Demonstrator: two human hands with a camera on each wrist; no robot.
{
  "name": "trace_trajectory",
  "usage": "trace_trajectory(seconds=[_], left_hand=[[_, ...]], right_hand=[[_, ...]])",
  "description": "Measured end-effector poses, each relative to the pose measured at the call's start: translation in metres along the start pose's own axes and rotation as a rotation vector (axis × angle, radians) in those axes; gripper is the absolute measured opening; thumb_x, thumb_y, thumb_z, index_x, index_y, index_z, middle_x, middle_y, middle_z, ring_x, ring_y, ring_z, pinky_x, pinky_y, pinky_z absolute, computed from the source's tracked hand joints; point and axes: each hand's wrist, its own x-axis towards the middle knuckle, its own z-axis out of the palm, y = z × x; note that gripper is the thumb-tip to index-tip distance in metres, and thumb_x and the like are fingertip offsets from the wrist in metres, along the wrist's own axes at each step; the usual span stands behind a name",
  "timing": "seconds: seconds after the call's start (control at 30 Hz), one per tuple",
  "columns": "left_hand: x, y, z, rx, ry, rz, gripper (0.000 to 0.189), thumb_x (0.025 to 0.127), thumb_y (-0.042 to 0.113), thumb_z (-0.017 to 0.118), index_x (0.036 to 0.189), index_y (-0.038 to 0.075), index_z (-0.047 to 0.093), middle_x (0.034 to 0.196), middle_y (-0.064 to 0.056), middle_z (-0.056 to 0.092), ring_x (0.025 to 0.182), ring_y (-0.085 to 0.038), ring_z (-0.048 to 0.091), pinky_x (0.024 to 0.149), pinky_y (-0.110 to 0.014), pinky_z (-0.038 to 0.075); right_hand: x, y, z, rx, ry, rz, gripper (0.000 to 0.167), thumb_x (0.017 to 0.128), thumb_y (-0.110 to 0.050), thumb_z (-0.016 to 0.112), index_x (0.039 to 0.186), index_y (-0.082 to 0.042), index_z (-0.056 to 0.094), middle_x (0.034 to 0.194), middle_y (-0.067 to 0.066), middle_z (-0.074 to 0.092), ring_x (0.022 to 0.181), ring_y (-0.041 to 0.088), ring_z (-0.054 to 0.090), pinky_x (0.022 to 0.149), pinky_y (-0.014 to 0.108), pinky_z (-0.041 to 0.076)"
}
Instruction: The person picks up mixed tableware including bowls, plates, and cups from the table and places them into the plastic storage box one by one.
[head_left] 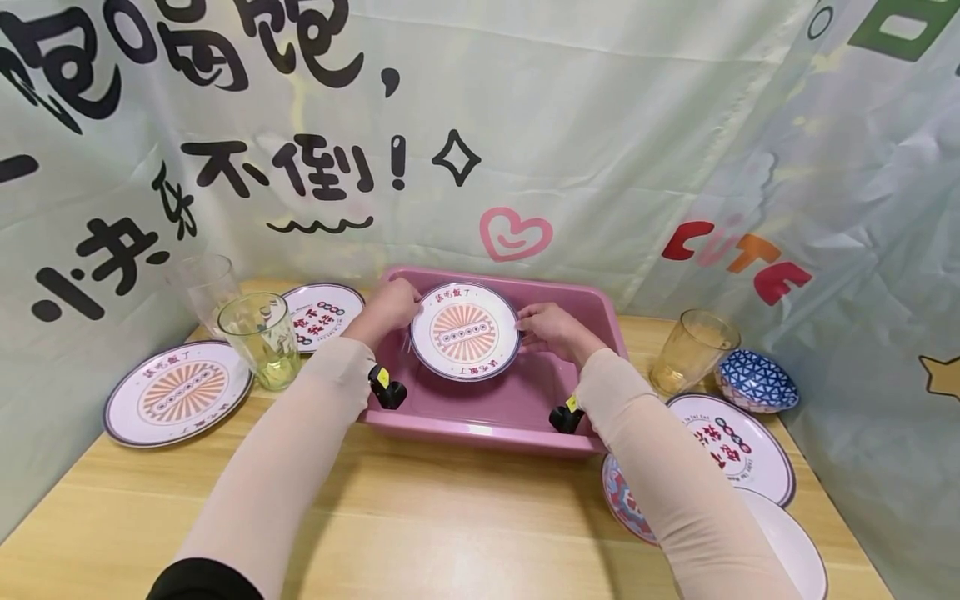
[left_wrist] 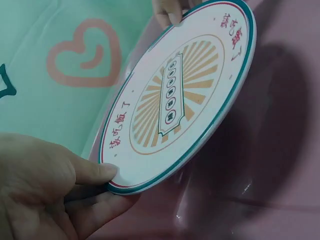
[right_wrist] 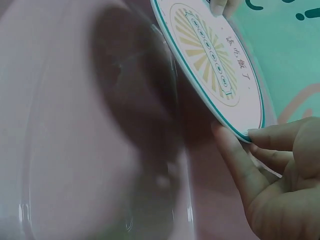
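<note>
Both hands hold a round white plate (head_left: 465, 332) with a dark rim line, an orange sunburst and red characters. It is held above the floor of a pink basin (head_left: 480, 429), tilted, with its shadow on the plastic below. My left hand (head_left: 392, 310) pinches the left edge; in the left wrist view its thumb (left_wrist: 102, 172) lies on the plate's face and the fingers are underneath. On the opposite edge my right hand (head_left: 555, 327) pinches the rim, as the right wrist view shows at its fingertips (right_wrist: 257, 135).
Left of the basin lie a sunburst plate (head_left: 180, 392), a smaller plate (head_left: 324, 312), a yellow-green glass (head_left: 262, 342) and a clear glass (head_left: 206, 287). On the right are an amber glass (head_left: 692, 354), a blue patterned bowl (head_left: 757, 381) and several dishes, partly under the right sleeve (head_left: 667, 467).
</note>
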Motion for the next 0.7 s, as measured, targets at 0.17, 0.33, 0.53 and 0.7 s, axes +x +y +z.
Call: trace_trajectory(seconds=[0.17,0.33,0.53,0.7], left_hand=[[0.002,0.000,0.003,0.175,-0.027,0.039,0.022,0.098,0.016,0.057,0.088,0.004,0.073,0.086,-0.009,0.070,0.082,-0.024,0.062,0.081,-0.035,0.049],[-0.001,0.002,0.004,0.191,-0.037,0.027,0.024,0.095,0.011,0.055,0.076,0.005,0.067,0.083,-0.009,0.068,0.082,-0.025,0.062,0.079,-0.035,0.050],[-0.004,0.008,0.007,0.165,-0.072,-0.046,0.015,0.088,-0.004,0.050,0.085,0.001,0.063,0.095,-0.014,0.063,0.081,-0.025,0.058,0.058,-0.026,0.049],[0.001,0.007,0.013,0.183,-0.136,-0.068,0.022,0.075,-0.017,0.053,0.088,-0.002,0.062,0.095,-0.019,0.059,0.076,-0.026,0.056,0.044,-0.022,0.043]], right_hand=[[0.000,0.003,0.001,-0.024,-0.029,0.013,0.026,0.099,0.001,0.049,0.123,0.011,0.050,0.090,0.014,0.057,0.069,0.017,0.062,0.076,0.035,0.059],[0.000,0.007,0.003,-0.052,-0.054,0.030,0.026,0.098,0.003,0.049,0.122,0.013,0.049,0.089,0.014,0.056,0.068,0.018,0.062,0.075,0.035,0.059],[0.001,0.008,0.005,-0.090,-0.050,0.076,0.022,0.095,0.005,0.053,0.115,0.013,0.054,0.086,0.013,0.055,0.063,0.018,0.062,0.078,0.037,0.059],[0.002,0.008,0.009,-0.136,-0.051,0.098,0.017,0.095,0.006,0.053,0.110,0.013,0.055,0.085,0.013,0.055,0.060,0.018,0.062,0.076,0.037,0.059]])
